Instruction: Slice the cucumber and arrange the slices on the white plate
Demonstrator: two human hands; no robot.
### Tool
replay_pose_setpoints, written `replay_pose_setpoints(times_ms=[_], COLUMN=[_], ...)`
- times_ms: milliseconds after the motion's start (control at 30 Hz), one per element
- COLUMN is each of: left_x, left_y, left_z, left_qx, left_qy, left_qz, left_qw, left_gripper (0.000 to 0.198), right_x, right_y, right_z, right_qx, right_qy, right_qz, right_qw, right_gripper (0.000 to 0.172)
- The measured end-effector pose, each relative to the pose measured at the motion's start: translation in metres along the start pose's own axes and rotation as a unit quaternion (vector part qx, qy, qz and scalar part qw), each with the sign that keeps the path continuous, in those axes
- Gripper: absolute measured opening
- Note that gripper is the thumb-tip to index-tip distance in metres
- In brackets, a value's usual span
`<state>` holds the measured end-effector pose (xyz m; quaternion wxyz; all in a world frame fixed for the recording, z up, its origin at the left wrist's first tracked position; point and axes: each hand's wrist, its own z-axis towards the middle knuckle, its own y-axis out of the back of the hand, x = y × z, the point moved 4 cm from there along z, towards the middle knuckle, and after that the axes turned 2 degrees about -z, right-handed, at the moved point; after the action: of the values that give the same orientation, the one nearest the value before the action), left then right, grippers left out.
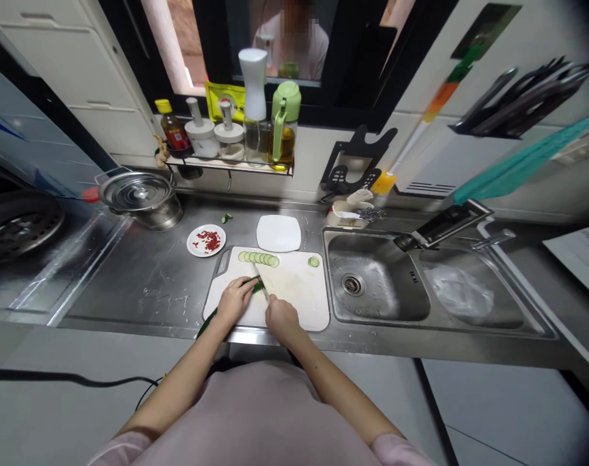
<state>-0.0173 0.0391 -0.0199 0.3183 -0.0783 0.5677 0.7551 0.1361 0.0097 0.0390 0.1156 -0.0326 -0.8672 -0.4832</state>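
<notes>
Cucumber (226, 303) lies on the cutting board (299, 291) at its near-left corner, long axis running diagonally: the uncut end overhangs the near-left edge of the board and the front edge of the counter (144, 278), while the cut end points toward the board's centre and far-right corner.

Your left hand (235, 299) rests on top of the cucumber, fingers curled down over it and pressing it to the board just behind the cut end. Your right hand (281, 318) sits at the near edge of the board, clenched around the handle of the knife (261, 285). The blade extends away from you, toward the far edge, and crosses the cucumber at its cut end, close beside the left fingertips.

Cut slices (259, 258) lie in an overlapping row along the far edge of the board, the row running left to right. One single slice (314, 261) lies apart from them near the far-right corner.

Beyond the far edge of the board, an empty white plate (278, 233) stands on the counter. To its left, a small round dish (206, 240) carries red pieces. A small green scrap (226, 218) lies further back, toward the wall.

The sink (372, 285) adjoins the right edge of the board. A lidded steel pot (142, 197) stands at the far-left part of the counter. A rack of bottles (231, 139) hangs on the wall above the counter's far edge.
</notes>
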Motion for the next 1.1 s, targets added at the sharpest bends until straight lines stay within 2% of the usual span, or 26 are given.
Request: replay_pose_setpoints(times_ms=[767, 1100], left_x=[0.003, 0.002], left_y=[-0.002, 0.000], left_z=[0.002, 0.003], left_qx=[0.013, 0.012], left_qy=[0.016, 0.016], left_qz=[-0.017, -0.020], left_qw=[1.000, 1.000], left_gripper=[0.028, 0.028], right_x=[0.003, 0.001], right_y=[0.004, -0.001], right_z=[0.005, 0.011], right_qx=[0.027, 0.028], right_qy=[0.000, 0.004], right_qz=[0.005, 0.008], right_qw=[1.000, 1.000], right_gripper=[0.030, 0.029])
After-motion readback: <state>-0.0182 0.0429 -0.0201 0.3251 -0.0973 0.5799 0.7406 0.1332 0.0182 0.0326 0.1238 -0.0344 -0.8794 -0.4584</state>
